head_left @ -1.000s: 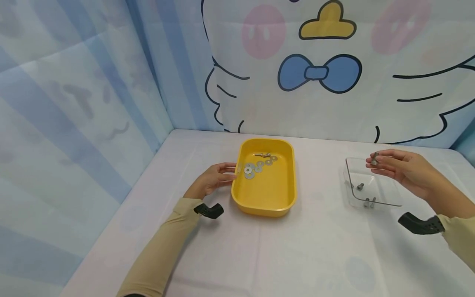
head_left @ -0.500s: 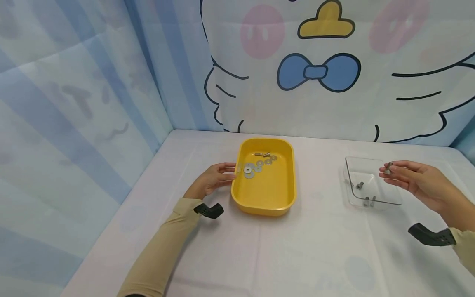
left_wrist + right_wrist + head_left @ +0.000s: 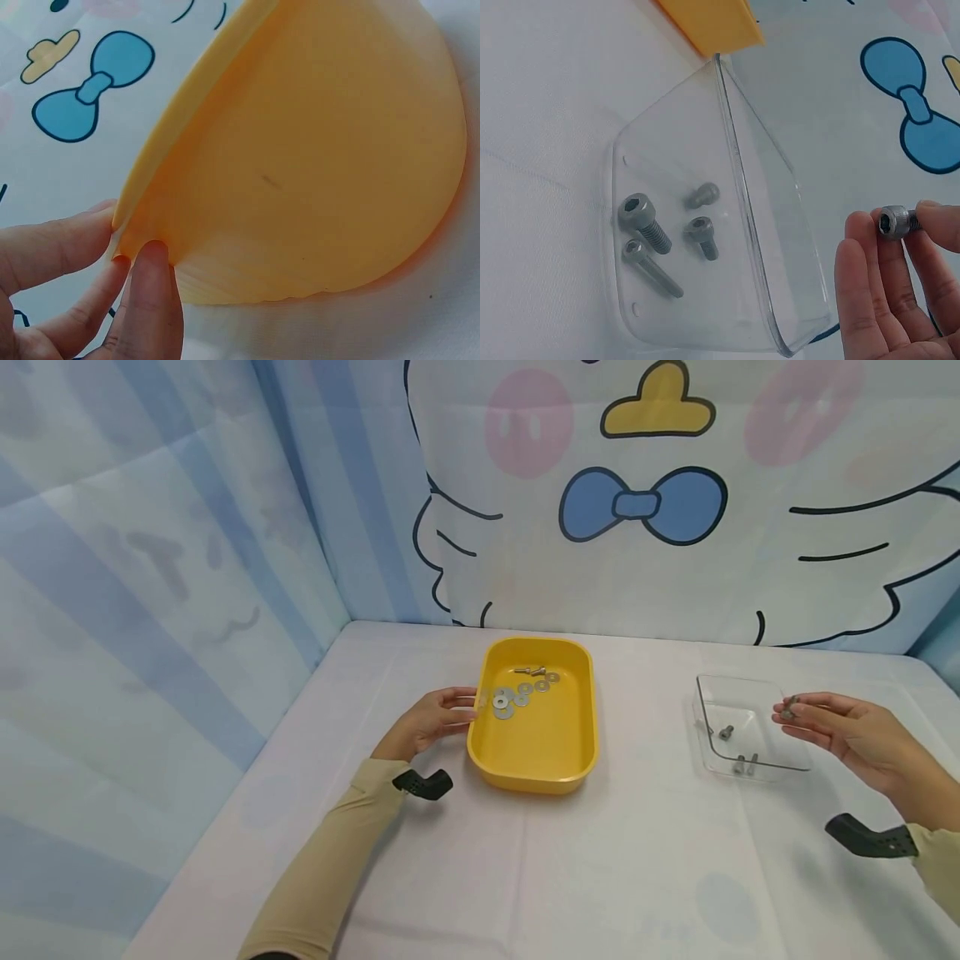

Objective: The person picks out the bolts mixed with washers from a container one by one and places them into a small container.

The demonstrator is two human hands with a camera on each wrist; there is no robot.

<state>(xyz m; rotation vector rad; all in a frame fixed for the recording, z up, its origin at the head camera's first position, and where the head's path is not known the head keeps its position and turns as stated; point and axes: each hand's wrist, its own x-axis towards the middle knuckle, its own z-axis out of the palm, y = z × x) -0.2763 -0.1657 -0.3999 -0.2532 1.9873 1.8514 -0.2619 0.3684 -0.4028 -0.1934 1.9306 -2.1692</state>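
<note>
My right hand (image 3: pixel 847 731) pinches a short, dark grey socket head screw (image 3: pixel 894 223) between thumb and fingers, above the right side of a clear plastic box (image 3: pixel 765 767). Several more socket head screws (image 3: pixel 640 214) of different lengths lie in that box. With fairly straight fingers, my left hand (image 3: pixel 423 724) touches the left rim of a yellow tray (image 3: pixel 536 752). Close up in the left wrist view, its fingertips (image 3: pixel 154 259) rest on the tray's rim and outer wall. Inside the tray, several flat washers (image 3: pixel 503 712) lie at the left and back, with small screws (image 3: pixel 538 671) behind them.
A white cloth (image 3: pixel 637 860) covers the table, and white table surface separates tray and box. A patterned curtain (image 3: pixel 645 585) hangs behind the table, and another (image 3: pixel 187 652) hangs along its left side. Black wrist mounts (image 3: pixel 870 837) stick out near both sleeves.
My right hand has moved right and slightly down with the screw, from over the box's middle to its right side. The left hand has stayed at the tray.
</note>
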